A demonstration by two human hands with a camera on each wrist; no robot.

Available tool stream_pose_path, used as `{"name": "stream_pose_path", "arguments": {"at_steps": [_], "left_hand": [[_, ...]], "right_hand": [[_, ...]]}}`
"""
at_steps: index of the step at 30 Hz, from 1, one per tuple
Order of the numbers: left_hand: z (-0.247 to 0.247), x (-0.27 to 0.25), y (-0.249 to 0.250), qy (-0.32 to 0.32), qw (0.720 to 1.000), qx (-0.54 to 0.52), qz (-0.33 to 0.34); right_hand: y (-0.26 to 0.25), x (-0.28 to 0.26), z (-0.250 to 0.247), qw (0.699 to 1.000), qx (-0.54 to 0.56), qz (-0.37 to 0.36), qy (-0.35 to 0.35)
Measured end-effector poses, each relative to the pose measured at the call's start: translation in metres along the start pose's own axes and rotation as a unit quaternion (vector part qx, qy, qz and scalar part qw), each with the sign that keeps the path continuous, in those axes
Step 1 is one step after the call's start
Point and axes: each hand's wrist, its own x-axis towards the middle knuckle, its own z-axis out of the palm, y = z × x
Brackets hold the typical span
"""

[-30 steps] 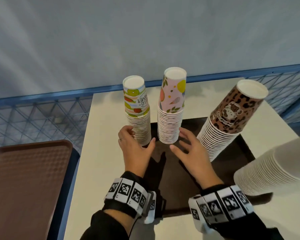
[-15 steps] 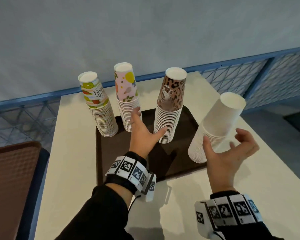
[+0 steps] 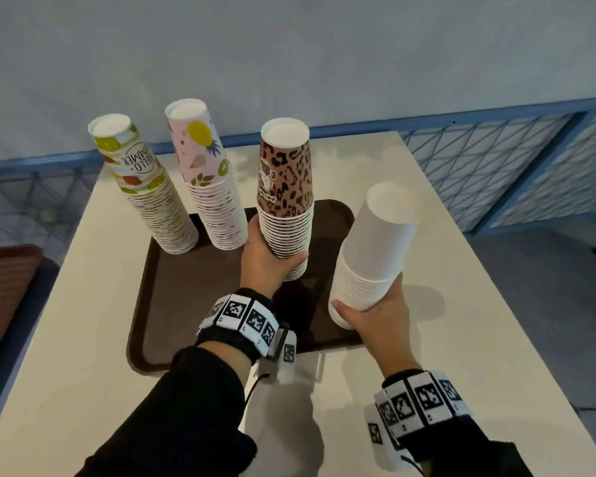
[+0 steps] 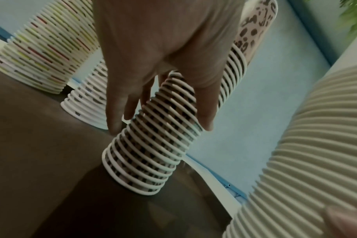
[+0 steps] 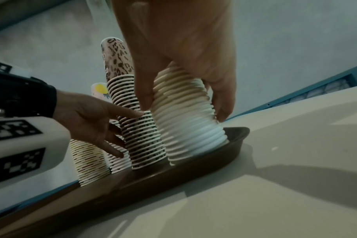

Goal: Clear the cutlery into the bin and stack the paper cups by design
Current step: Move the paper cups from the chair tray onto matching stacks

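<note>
Four stacks of upturned paper cups stand in a row: a fruit "Hello Summer" stack (image 3: 145, 191), a pink pineapple stack (image 3: 210, 180), a leopard stack (image 3: 286, 187) and a plain white stack (image 3: 375, 246). The first three stand on a dark brown tray (image 3: 186, 304). My left hand (image 3: 269, 263) grips the leopard stack (image 4: 153, 153) low down, thumb on one side and fingers on the other (image 4: 159, 125). My right hand (image 3: 375, 311) holds the lower part of the white stack (image 5: 185, 122), which leans with its base at the tray's right rim (image 5: 236, 136). No cutlery is in view.
The tray lies on a beige table (image 3: 461, 304). A second, reddish-brown tray (image 3: 4, 297) sits off the table's left side. A blue mesh railing (image 3: 496, 160) runs behind the table, before a pale wall.
My right hand has closed round the white stack and brought it left to the tray's right rim. My left hand has moved from between the stacks onto the leopard stack.
</note>
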Motion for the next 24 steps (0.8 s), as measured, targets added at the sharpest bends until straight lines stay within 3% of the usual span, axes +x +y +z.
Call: {"name": "stream_pose_path", "arguments": {"at_steps": [6, 11, 24], "left_hand": [[0.014, 0.001, -0.008, 0.045, 0.999, 0.007, -0.006], [0.014, 0.014, -0.006, 0.034, 0.999, 0.012, -0.001], [0.021, 0.064, -0.006, 0.049, 0.999, 0.007, 0.002]], "right_hand": [[-0.001, 0.032, -0.005, 0.998, -0.025, -0.034, -0.036], [-0.013, 0.071, 0.008, 0.996, -0.035, -0.054, -0.064], [-0.036, 0.165, 0.046, 0.991, -0.067, -0.1, -0.061]]}}
